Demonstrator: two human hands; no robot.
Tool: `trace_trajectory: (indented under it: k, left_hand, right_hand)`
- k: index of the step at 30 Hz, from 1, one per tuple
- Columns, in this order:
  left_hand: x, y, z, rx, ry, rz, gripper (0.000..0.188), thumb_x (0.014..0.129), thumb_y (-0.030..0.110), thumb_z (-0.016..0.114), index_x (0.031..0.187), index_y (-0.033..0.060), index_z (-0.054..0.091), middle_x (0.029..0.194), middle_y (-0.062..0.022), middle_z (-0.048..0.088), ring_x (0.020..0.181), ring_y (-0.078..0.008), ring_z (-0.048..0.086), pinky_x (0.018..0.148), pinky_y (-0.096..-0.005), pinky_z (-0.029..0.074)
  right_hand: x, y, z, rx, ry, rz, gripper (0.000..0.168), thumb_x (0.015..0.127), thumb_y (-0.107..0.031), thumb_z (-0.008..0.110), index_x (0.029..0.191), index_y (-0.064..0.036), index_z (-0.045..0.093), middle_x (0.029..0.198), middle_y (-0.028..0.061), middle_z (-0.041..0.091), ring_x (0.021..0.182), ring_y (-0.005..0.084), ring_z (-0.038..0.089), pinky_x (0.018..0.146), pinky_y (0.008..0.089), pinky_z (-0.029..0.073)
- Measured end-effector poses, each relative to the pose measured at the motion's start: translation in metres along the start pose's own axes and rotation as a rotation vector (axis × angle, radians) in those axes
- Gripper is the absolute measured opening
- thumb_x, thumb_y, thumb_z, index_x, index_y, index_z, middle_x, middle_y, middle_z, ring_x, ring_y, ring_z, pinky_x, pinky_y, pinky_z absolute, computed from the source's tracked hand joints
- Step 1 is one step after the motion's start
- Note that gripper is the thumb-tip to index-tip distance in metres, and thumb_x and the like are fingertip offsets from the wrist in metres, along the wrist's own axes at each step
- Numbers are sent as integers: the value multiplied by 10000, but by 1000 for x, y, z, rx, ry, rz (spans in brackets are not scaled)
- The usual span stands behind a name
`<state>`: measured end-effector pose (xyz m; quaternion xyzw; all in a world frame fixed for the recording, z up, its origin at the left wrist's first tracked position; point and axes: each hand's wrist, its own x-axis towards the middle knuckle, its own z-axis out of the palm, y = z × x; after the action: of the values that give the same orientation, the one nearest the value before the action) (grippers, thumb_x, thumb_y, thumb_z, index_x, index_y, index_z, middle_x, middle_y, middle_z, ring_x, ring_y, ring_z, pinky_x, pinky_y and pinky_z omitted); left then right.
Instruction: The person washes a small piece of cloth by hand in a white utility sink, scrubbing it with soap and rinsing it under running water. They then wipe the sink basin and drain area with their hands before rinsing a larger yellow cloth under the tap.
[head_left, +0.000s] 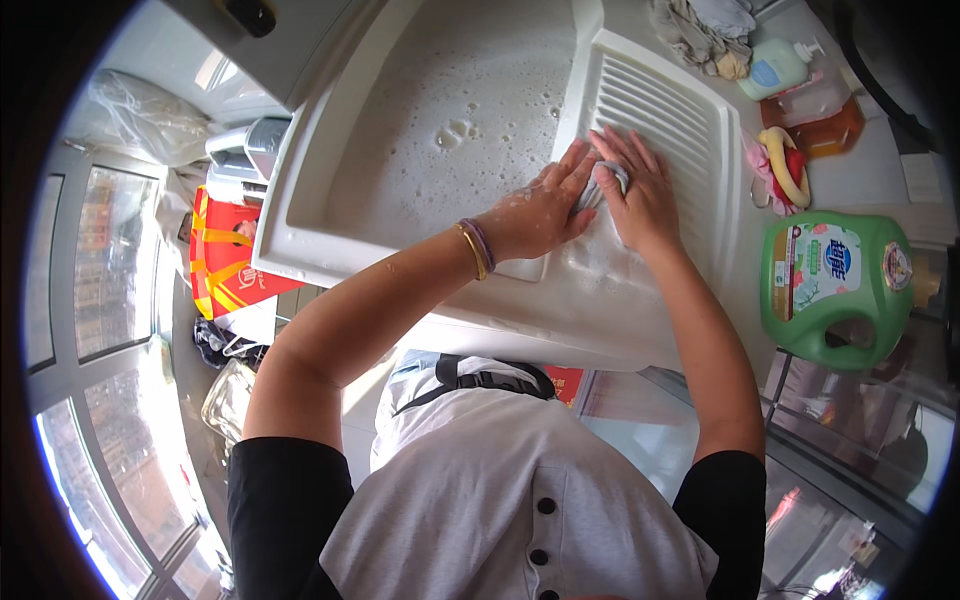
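Note:
My left hand (536, 206), wet and dotted with suds, presses against a small light-grey cloth (616, 174). From the other side my right hand (646, 201) holds the same cloth, its thumb over it and its fingers stretched forward. The bunched cloth is mostly hidden between the two hands. Both hands are at the near end of the ribbed washboard (660, 94), which is moulded into a white laundry sink (300, 251). Left of them, the basin holds cloudy soapy water (450, 180) with bubbles on top.
On the right ledge stand a green detergent jug (832, 300), a pale green pump bottle (776, 69) and a bottle of amber liquid (829, 124). A pink and yellow item (786, 169) lies nearby. Crumpled cloths (701, 30) sit behind. A red bag (232, 255) is beyond the sink's left edge.

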<state>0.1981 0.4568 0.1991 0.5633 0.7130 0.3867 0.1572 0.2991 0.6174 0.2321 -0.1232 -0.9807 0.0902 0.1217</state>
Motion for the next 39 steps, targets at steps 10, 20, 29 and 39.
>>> trace_trajectory:
  k: [10, 20, 29, 39]
  left_hand:
    - [-34, -41, -110, 122, 72, -136, 471, 814, 123, 650, 1276, 85, 564, 1190, -164, 607, 1035, -349, 614, 895, -422, 501]
    - [-69, -128, -122, 467, -336, -484, 805, 890, 503, 591, 1519, 114, 273, 1628, -54, 63, 1458, -437, 133, 1144, -541, 279]
    - [-63, -106, -135, 416, -362, -625, 837, 894, 680, 423, 1545, 190, 229, 1635, 22, 82, 1466, -410, 140, 1066, -685, 219]
    - [-64, -132, -136, 414, -209, -573, 732, 898, 615, 488, 1498, 221, 343, 1599, -38, 218, 1386, -473, 289, 1074, -633, 294]
  right_hand:
    - [65, -37, -17, -275, 113, -617, 429, 921, -282, 561, 1349, -257, 558, 1256, -67, 611, 1206, 172, 518, 1155, 511, 259]
    - [139, -81, 52, -1, -569, -199, 376, 926, -280, 590, 1294, -209, 601, 1283, 33, 622, 1235, 305, 526, 977, 379, 476]
    - [185, -99, 145, -185, -419, 192, 718, 881, -773, 290, 1515, -453, 185, 1639, 5, 9, 1486, 384, 34, 1055, 764, 66]
    - [186, -85, 152, -16, -227, 45, 421, 863, -386, 657, 1225, -194, 559, 1289, 173, 548, 1095, 403, 577, 879, 477, 484]
